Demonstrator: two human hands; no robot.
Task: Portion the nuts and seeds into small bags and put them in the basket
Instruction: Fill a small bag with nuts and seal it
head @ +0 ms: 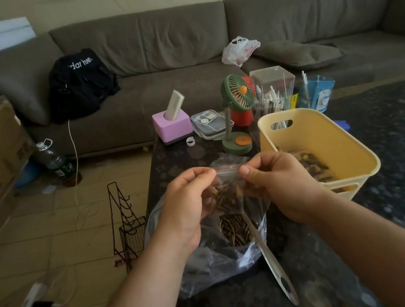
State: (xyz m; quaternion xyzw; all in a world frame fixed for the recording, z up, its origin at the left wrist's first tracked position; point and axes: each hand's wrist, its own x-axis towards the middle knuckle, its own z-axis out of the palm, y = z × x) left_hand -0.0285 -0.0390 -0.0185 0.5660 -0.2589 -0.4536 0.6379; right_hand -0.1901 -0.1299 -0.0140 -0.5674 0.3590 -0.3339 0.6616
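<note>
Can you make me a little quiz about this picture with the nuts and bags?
1. True or false: both hands pinch the top of the small bag.
2. Where does the scoop lie? A) in the basket B) in the big bag C) on the sofa
3. Fill in: the yellow basket stands on the person's ____ side.

Key:
1. True: the left hand and right hand pinch its zip edge.
2. B, the big bag.
3. right

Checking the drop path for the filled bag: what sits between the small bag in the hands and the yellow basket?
Only the right hand, pinching the small bag at its top edge; the yellow basket stands just beyond it on the table, as the head view shows.
</note>
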